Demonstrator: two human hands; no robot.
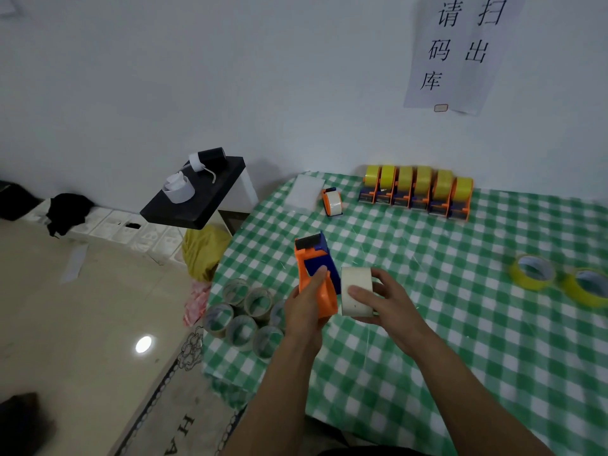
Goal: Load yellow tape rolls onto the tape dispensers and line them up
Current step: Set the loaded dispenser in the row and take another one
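Your left hand (306, 307) grips the dispenser (317, 271); right fingers (363, 294) curl round a pale roll (355, 276). Yellow rolls (526, 282) lie at 3 o'clock, right hand (391, 304) nearer.

Table: covered with a green-and-white checked cloth (427, 324), set against the wall.
Back edge: six orange tape dispensers (416, 192) loaded with yellow rolls, side by side in a row.
Left of the row: one orange dispenser with pale tape (332, 202), just beside a flat white sheet (304, 192).
Right side: two loose yellow tape rolls (533, 273), lying flat, near each other.
Near left edge: several clear tape rolls (238, 343), clustered together.
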